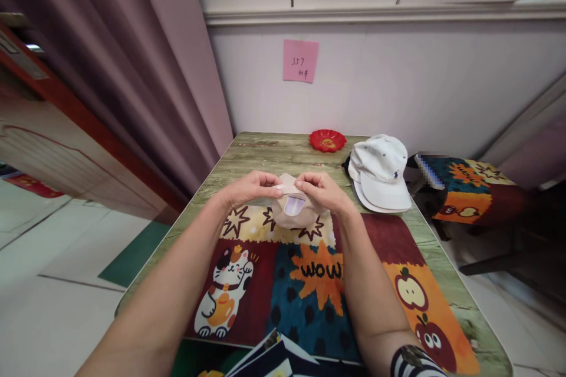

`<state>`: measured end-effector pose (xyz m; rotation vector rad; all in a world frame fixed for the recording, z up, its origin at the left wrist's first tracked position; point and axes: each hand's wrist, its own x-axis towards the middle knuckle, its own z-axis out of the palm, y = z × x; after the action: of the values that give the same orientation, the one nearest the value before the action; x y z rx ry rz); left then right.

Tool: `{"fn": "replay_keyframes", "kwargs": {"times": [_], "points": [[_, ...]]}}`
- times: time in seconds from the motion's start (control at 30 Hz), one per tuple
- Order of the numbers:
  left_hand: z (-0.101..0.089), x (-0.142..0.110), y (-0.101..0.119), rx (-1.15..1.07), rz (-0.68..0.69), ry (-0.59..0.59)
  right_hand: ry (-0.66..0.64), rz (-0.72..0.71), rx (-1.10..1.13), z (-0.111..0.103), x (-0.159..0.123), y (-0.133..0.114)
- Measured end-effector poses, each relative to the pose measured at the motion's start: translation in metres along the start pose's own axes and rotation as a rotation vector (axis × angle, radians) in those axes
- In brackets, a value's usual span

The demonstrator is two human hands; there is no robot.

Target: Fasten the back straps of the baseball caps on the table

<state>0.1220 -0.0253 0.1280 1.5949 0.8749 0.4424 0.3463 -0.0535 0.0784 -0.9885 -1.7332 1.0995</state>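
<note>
Both my hands meet over the middle of the table and pinch a beige cap (294, 212) by its back strap. My left hand (250, 187) grips the strap's left end with closed fingers. My right hand (325, 191) pinches the right end. The cap hangs just above a colourful patterned mat (318, 277), its pale lining facing me.
A white cap (380, 174) lies at the table's right, with a dark item under its far edge. A red dish (327, 140) sits at the back by the wall. A pink note (300, 60) is stuck on the wall. A chair with a patterned cushion (469, 188) stands right; booklets (274, 359) lie near me.
</note>
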Motion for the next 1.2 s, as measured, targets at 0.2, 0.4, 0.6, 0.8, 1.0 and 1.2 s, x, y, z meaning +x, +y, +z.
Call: {"fn": "replay_keyframes", "kwargs": {"times": [0.2,0.4,0.6,0.8,1.0,1.2], "points": [[0.003,0.004,0.000,-0.044,-0.003,0.069,0.048,-0.015,0.000,-0.001,-0.002,-0.002],[0.004,0.006,0.002,-0.013,0.045,0.154,0.108,-0.026,0.023,-0.002,-0.003,-0.003],[-0.011,0.006,0.013,-0.008,0.115,0.183,0.012,0.043,0.151,-0.005,-0.007,-0.006],[-0.018,0.009,0.022,-0.083,0.063,0.108,0.132,0.078,0.447,-0.009,-0.010,-0.008],[-0.012,0.011,0.014,-0.130,0.060,0.142,0.241,0.052,0.443,-0.010,-0.006,-0.012],[-0.019,0.010,0.019,-0.068,0.031,0.100,0.345,0.060,0.495,-0.010,-0.004,-0.003]]}}
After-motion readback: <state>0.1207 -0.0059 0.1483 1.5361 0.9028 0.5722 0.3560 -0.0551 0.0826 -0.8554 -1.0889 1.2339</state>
